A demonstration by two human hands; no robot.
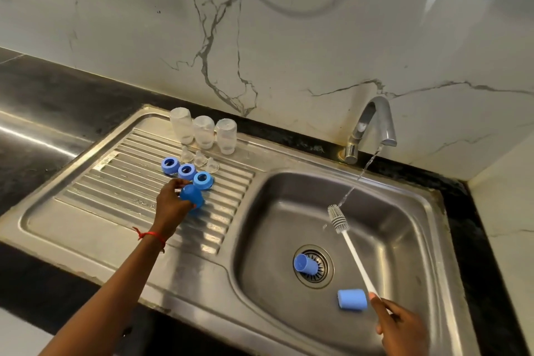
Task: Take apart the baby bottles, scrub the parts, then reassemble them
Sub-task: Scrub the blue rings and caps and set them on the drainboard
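Observation:
Three clear bottle bodies stand upside down at the back of the steel drainboard. In front of them lie three clear teats and three blue collar rings in a row. My left hand grips a blue cap mouth-down on the drainboard, just in front of the rings. My right hand holds the white handle of a bottle brush whose bristle head sits near the water stream. Two more blue caps lie in the basin, one on the drain, one on its side.
The tap at the back runs water into the sink basin. Black countertop surrounds the sink, with a marble wall behind. A red thread is tied round my left wrist.

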